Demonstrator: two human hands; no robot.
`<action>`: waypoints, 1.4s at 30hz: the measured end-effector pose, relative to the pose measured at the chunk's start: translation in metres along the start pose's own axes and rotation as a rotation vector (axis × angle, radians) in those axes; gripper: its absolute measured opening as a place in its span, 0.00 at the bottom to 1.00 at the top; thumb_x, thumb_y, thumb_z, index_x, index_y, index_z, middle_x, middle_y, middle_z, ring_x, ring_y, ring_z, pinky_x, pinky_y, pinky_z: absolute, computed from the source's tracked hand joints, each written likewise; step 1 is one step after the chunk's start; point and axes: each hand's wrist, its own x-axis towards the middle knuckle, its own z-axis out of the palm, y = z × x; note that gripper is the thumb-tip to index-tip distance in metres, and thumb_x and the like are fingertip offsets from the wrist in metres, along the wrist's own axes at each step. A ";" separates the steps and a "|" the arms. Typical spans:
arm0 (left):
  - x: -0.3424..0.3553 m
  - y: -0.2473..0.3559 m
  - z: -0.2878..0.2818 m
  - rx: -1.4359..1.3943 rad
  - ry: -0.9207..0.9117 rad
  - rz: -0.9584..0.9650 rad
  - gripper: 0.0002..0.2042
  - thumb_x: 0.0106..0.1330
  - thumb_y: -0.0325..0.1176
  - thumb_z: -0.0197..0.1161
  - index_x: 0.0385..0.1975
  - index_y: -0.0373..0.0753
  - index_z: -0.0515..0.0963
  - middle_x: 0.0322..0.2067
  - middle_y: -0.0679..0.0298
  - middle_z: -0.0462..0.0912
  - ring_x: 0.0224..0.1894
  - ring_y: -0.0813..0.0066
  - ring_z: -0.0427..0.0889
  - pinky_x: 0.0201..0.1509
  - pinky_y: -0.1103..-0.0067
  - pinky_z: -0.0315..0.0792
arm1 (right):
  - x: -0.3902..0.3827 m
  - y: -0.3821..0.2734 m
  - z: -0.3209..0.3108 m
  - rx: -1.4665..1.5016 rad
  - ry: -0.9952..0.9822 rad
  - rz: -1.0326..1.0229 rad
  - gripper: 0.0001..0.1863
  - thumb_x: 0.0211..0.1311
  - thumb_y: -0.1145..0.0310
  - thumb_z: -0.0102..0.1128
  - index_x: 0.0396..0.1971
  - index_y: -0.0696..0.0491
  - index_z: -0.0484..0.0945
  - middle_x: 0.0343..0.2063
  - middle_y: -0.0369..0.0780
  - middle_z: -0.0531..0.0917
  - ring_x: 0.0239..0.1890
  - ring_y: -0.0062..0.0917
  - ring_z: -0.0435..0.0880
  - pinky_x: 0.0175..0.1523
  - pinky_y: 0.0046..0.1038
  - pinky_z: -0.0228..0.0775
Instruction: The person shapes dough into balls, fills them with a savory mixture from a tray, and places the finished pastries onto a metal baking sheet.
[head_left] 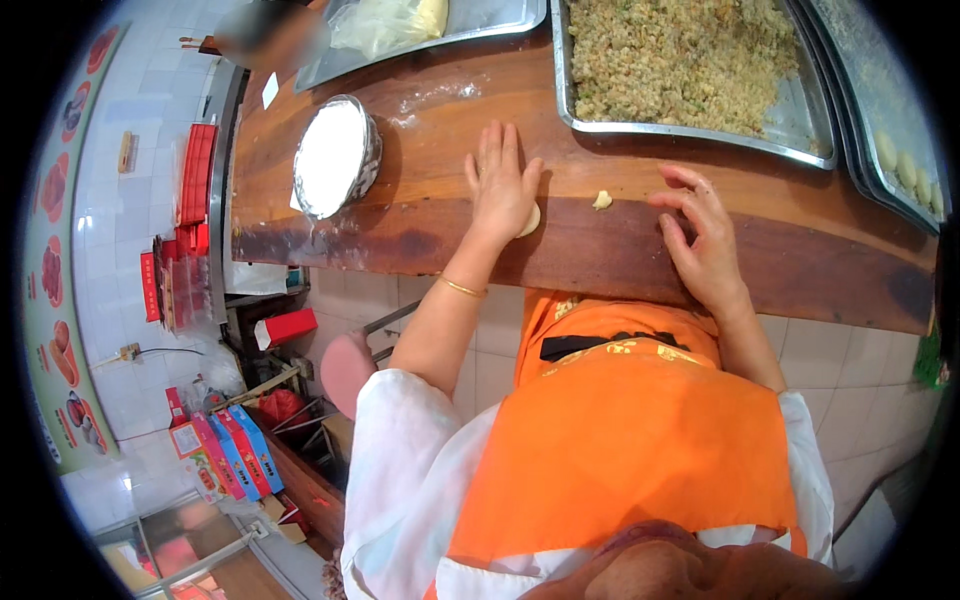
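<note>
My left hand (500, 190) lies flat on the wooden table with its fingers stretched out. Under the heel of its palm, a flattened round of pale dough (531, 220) shows along the right side; the rest is covered by the hand. To the right, my right hand (700, 235) hovers at the table's near edge, fingers loosely curled and apart, with nothing in it. A small lump of dough (602, 200) sits on the table between the two hands, touched by neither.
A bowl of white flour (334, 160) stands on the wooden table (440, 150) at left. Farther back are a metal tray of crumbly filling (690, 65) and a tray with a plastic-covered dough mass (390, 25). Stacked trays at right hold oval dough pieces (905, 170). A pink stool (348, 372) stands below.
</note>
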 end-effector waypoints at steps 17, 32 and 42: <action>-0.063 0.025 -0.041 -1.840 -0.113 -0.364 0.27 0.79 0.49 0.43 0.62 0.30 0.66 0.58 0.40 0.73 0.59 0.44 0.75 0.62 0.57 0.73 | -0.004 -0.014 -0.005 0.042 -0.142 0.023 0.14 0.58 0.80 0.60 0.45 0.55 0.79 0.48 0.43 0.80 0.48 0.36 0.80 0.45 0.30 0.78; -0.014 0.209 -0.012 -1.904 -0.518 0.121 0.23 0.81 0.50 0.37 0.63 0.41 0.64 0.62 0.60 0.69 0.65 0.67 0.70 0.68 0.69 0.66 | 0.020 -0.029 -0.097 -0.411 0.066 -0.285 0.31 0.48 0.70 0.72 0.57 0.47 0.76 0.49 0.41 0.77 0.53 0.39 0.76 0.57 0.41 0.68; 0.012 0.233 -0.030 -1.501 -0.431 0.186 0.18 0.80 0.40 0.45 0.60 0.34 0.66 0.59 0.53 0.73 0.61 0.61 0.76 0.63 0.70 0.69 | 0.045 0.036 -0.253 -0.318 0.314 0.074 0.29 0.51 0.65 0.70 0.55 0.51 0.76 0.49 0.45 0.77 0.54 0.39 0.76 0.62 0.37 0.68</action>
